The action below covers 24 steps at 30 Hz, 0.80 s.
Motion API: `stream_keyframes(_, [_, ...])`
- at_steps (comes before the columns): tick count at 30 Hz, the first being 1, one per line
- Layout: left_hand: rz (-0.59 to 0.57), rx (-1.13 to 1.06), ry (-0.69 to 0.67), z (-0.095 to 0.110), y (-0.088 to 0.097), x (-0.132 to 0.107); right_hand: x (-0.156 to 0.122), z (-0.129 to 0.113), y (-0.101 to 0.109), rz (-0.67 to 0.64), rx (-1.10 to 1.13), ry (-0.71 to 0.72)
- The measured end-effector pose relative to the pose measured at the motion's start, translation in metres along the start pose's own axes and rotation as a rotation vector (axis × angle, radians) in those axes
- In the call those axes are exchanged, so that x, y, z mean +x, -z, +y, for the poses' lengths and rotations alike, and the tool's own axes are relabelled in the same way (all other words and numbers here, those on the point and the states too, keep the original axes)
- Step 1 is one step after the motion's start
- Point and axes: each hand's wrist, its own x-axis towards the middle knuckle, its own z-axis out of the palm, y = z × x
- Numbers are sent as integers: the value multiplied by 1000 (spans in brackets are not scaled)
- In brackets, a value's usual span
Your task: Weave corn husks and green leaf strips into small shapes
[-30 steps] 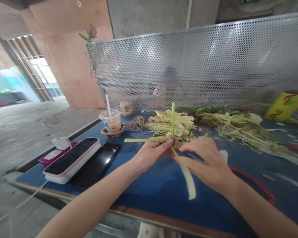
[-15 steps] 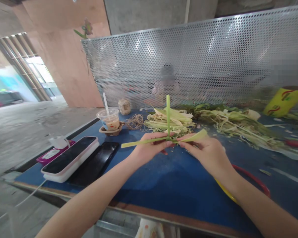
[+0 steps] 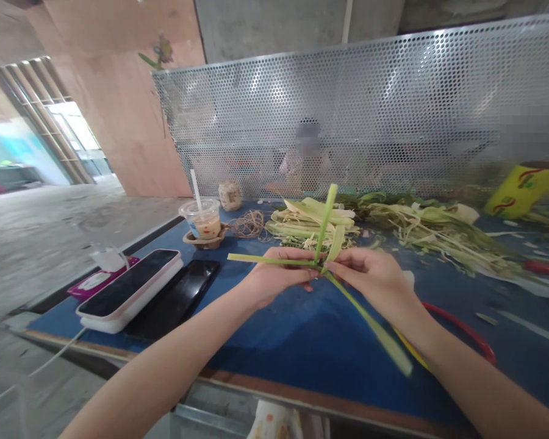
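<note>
Several green leaf strips (image 3: 326, 222) cross at a small knot between my hands, above the blue table (image 3: 297, 341). My left hand (image 3: 281, 277) pinches the crossing, with one strip lying along its fingers and sticking out to the left. At the other side my right hand (image 3: 368, 268) is closed, thumb and fingertips on the strips by the knot. One strip stands up, a shorter one leans beside it, and a long one hangs down toward the front right. Behind my hands lies a pile of pale green husk strips (image 3: 308, 216).
At left are a pink-edged phone (image 3: 130, 286) on a white box, a black phone (image 3: 178, 299) and an iced drink cup (image 3: 201, 219). Twine (image 3: 249, 225) lies by the husks. Loose leaves (image 3: 421, 231) spread right. A perforated metal screen (image 3: 348, 116) stands behind; a person sits beyond it.
A long strip now hangs down to the front right. The upright strip has tilted right, and a shorter strip now stands beside it. My hands have stayed close together.
</note>
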Motion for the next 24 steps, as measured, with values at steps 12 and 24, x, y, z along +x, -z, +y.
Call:
stream_keyframes(12, [-62,-182,184,7,4,-3,-3,8,9,188,-533,687])
stream_keyframes(24, [-142,-17,156,4,2,-5,-2,2,7,36,-348,598])
